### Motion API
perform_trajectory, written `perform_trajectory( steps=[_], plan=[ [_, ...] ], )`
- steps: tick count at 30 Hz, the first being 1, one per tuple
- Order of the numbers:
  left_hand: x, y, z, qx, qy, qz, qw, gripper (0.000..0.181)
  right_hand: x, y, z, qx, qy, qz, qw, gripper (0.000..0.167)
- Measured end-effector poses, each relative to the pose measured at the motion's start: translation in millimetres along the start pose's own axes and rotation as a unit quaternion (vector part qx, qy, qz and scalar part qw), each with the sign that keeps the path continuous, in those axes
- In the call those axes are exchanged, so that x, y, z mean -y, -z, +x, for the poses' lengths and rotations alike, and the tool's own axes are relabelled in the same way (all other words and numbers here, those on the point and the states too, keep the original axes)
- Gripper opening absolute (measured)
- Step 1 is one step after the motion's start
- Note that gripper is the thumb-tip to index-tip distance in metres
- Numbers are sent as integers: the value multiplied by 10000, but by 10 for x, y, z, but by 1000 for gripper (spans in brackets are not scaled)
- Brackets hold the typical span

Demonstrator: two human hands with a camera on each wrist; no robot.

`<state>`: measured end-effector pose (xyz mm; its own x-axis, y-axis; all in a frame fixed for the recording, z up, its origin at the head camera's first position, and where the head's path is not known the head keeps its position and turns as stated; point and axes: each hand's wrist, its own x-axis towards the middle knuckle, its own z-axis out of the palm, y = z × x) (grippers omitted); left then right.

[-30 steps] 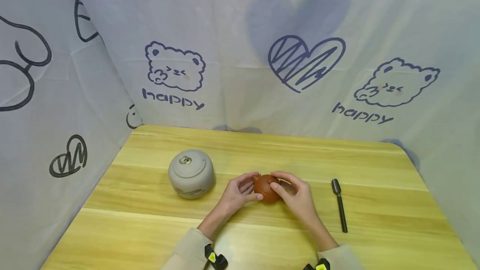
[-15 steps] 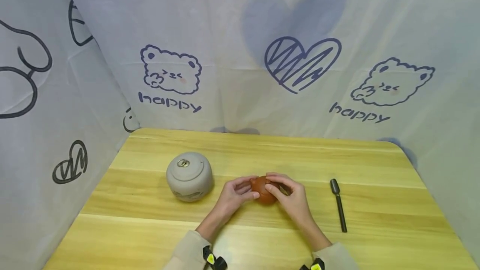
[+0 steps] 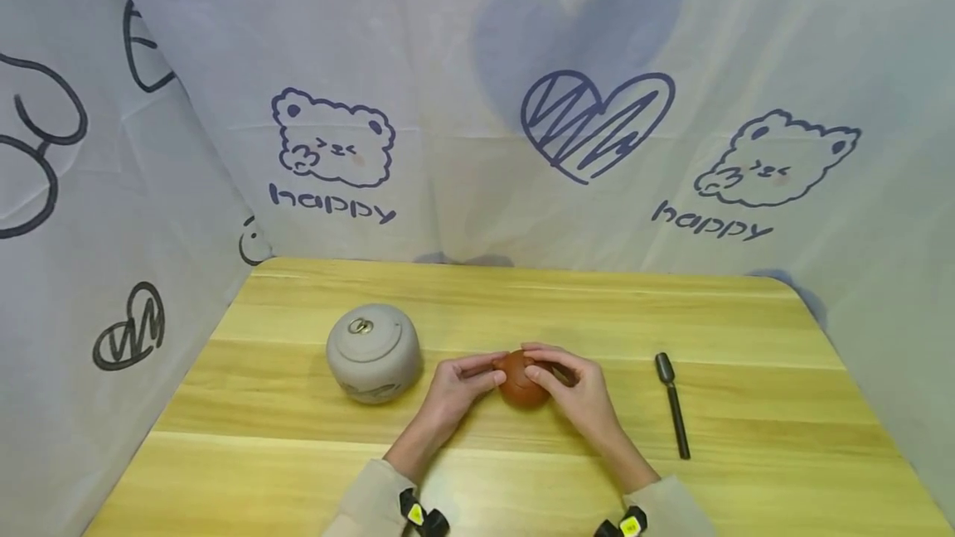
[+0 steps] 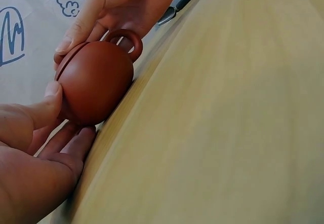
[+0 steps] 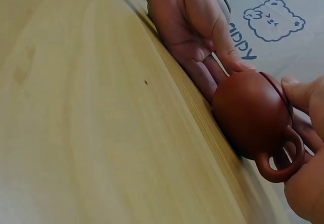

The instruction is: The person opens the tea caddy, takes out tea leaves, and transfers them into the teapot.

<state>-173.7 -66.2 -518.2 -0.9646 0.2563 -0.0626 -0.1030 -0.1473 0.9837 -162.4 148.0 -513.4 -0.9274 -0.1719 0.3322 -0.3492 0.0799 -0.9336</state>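
A small reddish-brown clay teapot (image 3: 524,384) stands on the wooden table, between both hands. From the left side, my left hand (image 3: 452,392) holds its body near the spout, thumb on the near side and fingers round the far side. My right hand (image 3: 585,396) grips the teapot from the right, with its thumb and a finger at the lid's edge. In the left wrist view, a loop handle (image 4: 135,46) shows beside the right hand (image 4: 119,3). The right wrist view shows the left thumb and fingers (image 5: 234,62) against the clay body. The spout is mostly hidden by the hands.
A round grey lidded jar (image 3: 375,355) with a brass ring on top stands left of the hands. To the right lies a dark, slim scoop (image 3: 675,408). Behind the wooden table (image 3: 768,330) hangs a white cloth (image 3: 448,40) with printed drawings.
The head view has shifted slightly. The left thumb has moved up along the teapot toward its spout side, and the spout is now more covered. The right hand keeps its grip by the lid.
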Motion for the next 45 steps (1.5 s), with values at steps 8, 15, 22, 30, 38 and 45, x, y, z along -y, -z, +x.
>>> perform_trajectory(
  steps=[8,15,22,30,38,45],
  plan=[
    [31,11,-10,-152,-3,35,9999,30,-33,26,45,203,129,71,9997,20],
    [36,41,-44,-342,97,-342,9988,31,-40,-24,105,348,103,106,9993,20],
    [25,32,-77,-497,159,-758,9958,33,-49,-56,136,418,215,74,9989,20],
    [47,51,-88,-556,126,-880,9945,33,-24,-83,153,394,167,40,9991,20],
    [9,58,-46,-713,55,-818,9941,31,107,-60,207,309,224,125,9992,22],
    [-2,46,-11,-656,46,-782,9948,31,239,7,155,361,325,286,9984,21]
  ],
)
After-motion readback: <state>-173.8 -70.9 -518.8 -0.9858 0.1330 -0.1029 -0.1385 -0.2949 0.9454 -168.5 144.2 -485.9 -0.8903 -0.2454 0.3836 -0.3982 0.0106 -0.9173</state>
